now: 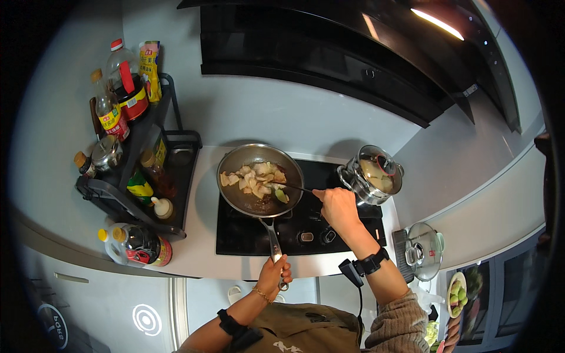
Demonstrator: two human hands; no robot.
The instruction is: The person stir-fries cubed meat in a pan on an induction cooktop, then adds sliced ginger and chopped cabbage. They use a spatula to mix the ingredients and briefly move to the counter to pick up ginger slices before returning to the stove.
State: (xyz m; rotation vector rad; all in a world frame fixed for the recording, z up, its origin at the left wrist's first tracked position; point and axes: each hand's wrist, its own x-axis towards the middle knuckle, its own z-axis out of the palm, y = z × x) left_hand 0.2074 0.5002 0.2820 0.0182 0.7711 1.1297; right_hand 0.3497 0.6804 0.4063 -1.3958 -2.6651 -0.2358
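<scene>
A steel wok (pixel 229 198) sits over the left side of a black gas hob (pixel 247 240). Pale sliced meat (pixel 251 178) lies in it, browned in places, with a green piece of vegetable (pixel 281 195) at the lower right. My left hand (pixel 273 276) is closed around the end of the wok's metal handle (pixel 271 236). Above the hob, my right hand (pixel 337 209) grips a thin dark cooking utensil (pixel 298 187) whose far end reaches into the meat. The utensil's tip is partly hidden by the food, so its exact kind is unclear.
A lidded steel pot (pixel 368 189) stands on the hob's right side. At left, a black rack (pixel 176 227) holds several sauce bottles, with more bottles (pixel 145 247) in front. A glass lid (pixel 426 251) stands at the right. The range hood (pixel 309 48) overhangs the back.
</scene>
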